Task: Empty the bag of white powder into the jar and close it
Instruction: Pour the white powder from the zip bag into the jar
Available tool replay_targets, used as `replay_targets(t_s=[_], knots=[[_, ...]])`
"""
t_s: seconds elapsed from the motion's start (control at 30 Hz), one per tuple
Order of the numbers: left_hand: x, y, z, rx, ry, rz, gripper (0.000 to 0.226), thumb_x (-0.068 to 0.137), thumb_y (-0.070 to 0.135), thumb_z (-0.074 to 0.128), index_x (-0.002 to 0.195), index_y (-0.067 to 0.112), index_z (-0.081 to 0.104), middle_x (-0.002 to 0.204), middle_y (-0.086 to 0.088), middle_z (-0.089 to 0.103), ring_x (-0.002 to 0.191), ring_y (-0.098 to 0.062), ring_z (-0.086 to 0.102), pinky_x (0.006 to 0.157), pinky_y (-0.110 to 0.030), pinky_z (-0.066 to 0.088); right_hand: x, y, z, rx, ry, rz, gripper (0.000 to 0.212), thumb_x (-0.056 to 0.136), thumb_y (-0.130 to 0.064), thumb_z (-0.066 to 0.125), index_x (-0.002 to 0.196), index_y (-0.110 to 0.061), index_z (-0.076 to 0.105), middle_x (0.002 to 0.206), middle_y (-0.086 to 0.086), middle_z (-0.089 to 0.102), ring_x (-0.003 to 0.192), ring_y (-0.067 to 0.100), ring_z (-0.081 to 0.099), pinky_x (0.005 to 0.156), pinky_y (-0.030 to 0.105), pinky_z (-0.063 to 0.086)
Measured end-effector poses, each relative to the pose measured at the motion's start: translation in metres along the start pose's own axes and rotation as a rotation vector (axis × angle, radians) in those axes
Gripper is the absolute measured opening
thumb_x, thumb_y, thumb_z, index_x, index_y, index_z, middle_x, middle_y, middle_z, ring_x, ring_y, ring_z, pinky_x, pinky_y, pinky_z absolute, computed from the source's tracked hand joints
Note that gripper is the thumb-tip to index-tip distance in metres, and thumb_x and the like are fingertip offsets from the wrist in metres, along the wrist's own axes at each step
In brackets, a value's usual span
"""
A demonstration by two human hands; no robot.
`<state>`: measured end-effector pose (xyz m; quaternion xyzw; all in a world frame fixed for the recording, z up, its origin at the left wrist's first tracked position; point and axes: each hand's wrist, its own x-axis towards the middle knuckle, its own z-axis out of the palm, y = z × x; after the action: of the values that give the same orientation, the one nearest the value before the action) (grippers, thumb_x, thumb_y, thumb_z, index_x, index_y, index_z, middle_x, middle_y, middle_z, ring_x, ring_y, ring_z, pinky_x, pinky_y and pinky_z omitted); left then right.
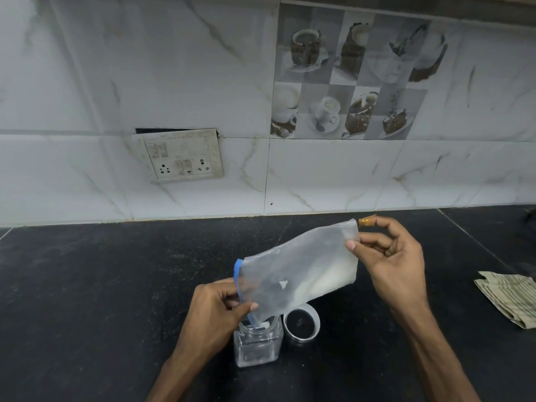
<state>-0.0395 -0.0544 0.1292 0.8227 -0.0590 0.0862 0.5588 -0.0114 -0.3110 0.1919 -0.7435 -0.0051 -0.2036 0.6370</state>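
Observation:
A clear plastic bag (298, 268) with a blue zip strip is tilted, its open mouth down over the clear square jar (258, 343) on the black counter. White powder lies along the bag's lower right side, and some powder sits in the jar. My left hand (220, 309) pinches the bag's mouth just above the jar opening. Higher up, my right hand (391, 256) pinches the bag's raised bottom corner and also holds a small orange band. The jar's round clear lid (301, 323) lies on the counter right beside the jar.
A folded striped cloth (510, 297) lies on the black counter (101, 285) at the right. A tiled wall with a switch and socket plate (179, 155) rises behind the counter.

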Motion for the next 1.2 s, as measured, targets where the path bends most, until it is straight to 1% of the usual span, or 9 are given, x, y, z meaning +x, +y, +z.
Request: replay_targets(t_s=[0.17, 0.23, 0.37, 0.47, 0.63, 0.87, 1.03, 1.13, 1.2], knots=[[-0.003, -0.003, 0.000, 0.034, 0.030, -0.018, 0.054, 0.067, 0.000, 0.086, 0.065, 0.051, 0.069, 0.072, 0.027, 0.073, 0.052, 0.003, 0.064, 0.053, -0.010, 0.051, -0.002, -0.002, 0.003, 0.026, -0.016, -0.043, 0.032, 0.082, 0.004, 0.077, 0.102, -0.020, 0.066, 0.088, 0.007, 0.079, 0.085, 0.015, 0.076, 0.074, 0.017, 0.058], [-0.004, -0.004, 0.000, 0.039, 0.043, -0.029, 0.051, 0.067, 0.000, 0.085, 0.068, 0.048, 0.069, 0.072, 0.030, 0.073, 0.051, 0.005, 0.064, 0.054, -0.008, 0.050, -0.003, -0.004, 0.005, 0.026, -0.026, -0.078, 0.028, 0.085, 0.003, 0.074, 0.099, -0.021, 0.066, 0.092, 0.007, 0.078, 0.087, 0.013, 0.076, 0.077, 0.017, 0.057], [-0.006, -0.004, 0.000, 0.034, 0.078, -0.032, 0.042, 0.066, -0.002, 0.085, 0.070, 0.038, 0.073, 0.073, 0.026, 0.074, 0.056, 0.005, 0.068, 0.055, -0.006, 0.050, -0.003, -0.006, 0.009, -0.020, -0.015, -0.107, 0.029, 0.089, -0.001, 0.071, 0.096, -0.029, 0.065, 0.087, -0.005, 0.080, 0.084, 0.007, 0.075, 0.075, 0.017, 0.057], [-0.007, -0.005, 0.001, 0.043, 0.081, -0.050, 0.047, 0.067, -0.002, 0.085, 0.068, 0.043, 0.070, 0.069, 0.033, 0.071, 0.057, 0.006, 0.069, 0.056, -0.005, 0.051, -0.003, -0.005, 0.009, -0.056, 0.007, -0.107, 0.033, 0.090, -0.005, 0.071, 0.099, -0.035, 0.063, 0.090, -0.007, 0.080, 0.084, 0.008, 0.075, 0.077, 0.020, 0.058], [-0.007, -0.008, 0.002, 0.049, 0.095, -0.076, 0.055, 0.067, -0.003, 0.085, 0.062, 0.050, 0.071, 0.070, 0.035, 0.070, 0.064, -0.006, 0.073, 0.061, -0.014, 0.058, -0.003, -0.004, 0.010, -0.077, 0.003, -0.096, 0.033, 0.089, -0.006, 0.072, 0.100, -0.036, 0.062, 0.089, -0.007, 0.079, 0.084, 0.006, 0.075, 0.075, 0.018, 0.058], [-0.008, -0.014, 0.003, 0.013, 0.114, -0.083, 0.050, 0.064, -0.004, 0.086, 0.064, 0.042, 0.068, 0.062, 0.015, 0.070, 0.043, 0.004, 0.055, 0.049, -0.008, 0.047, -0.004, -0.008, 0.013, -0.125, 0.014, -0.157, 0.037, 0.089, -0.008, 0.073, 0.101, -0.040, 0.061, 0.088, -0.007, 0.079, 0.085, 0.007, 0.075, 0.077, 0.023, 0.059], [-0.008, -0.018, 0.003, -0.007, 0.124, -0.094, 0.047, 0.063, -0.004, 0.087, 0.065, 0.040, 0.070, 0.070, 0.011, 0.075, 0.048, 0.000, 0.062, 0.051, -0.012, 0.052, -0.004, -0.011, 0.015, -0.142, 0.002, -0.199, 0.039, 0.088, -0.005, 0.073, 0.103, -0.040, 0.061, 0.090, -0.010, 0.079, 0.084, 0.007, 0.075, 0.079, 0.024, 0.059], [-0.007, -0.025, 0.003, 0.013, 0.119, -0.099, 0.023, 0.063, 0.001, 0.088, 0.067, 0.020, 0.076, 0.069, -0.005, 0.075, 0.053, -0.016, 0.068, 0.056, -0.027, 0.059, -0.004, -0.011, 0.015, -0.154, -0.005, -0.194, 0.039, 0.088, -0.006, 0.073, 0.103, -0.040, 0.061, 0.090, -0.011, 0.078, 0.082, 0.007, 0.074, 0.078, 0.025, 0.060], [-0.008, -0.024, 0.003, 0.001, 0.107, -0.098, 0.024, 0.063, -0.001, 0.088, 0.065, 0.020, 0.076, 0.061, 0.000, 0.072, 0.046, -0.007, 0.062, 0.050, -0.020, 0.054, -0.004, -0.012, 0.015, -0.157, -0.002, -0.187, 0.040, 0.088, -0.006, 0.073, 0.103, -0.041, 0.060, 0.090, -0.011, 0.079, 0.083, 0.007, 0.074, 0.078, 0.027, 0.060]])
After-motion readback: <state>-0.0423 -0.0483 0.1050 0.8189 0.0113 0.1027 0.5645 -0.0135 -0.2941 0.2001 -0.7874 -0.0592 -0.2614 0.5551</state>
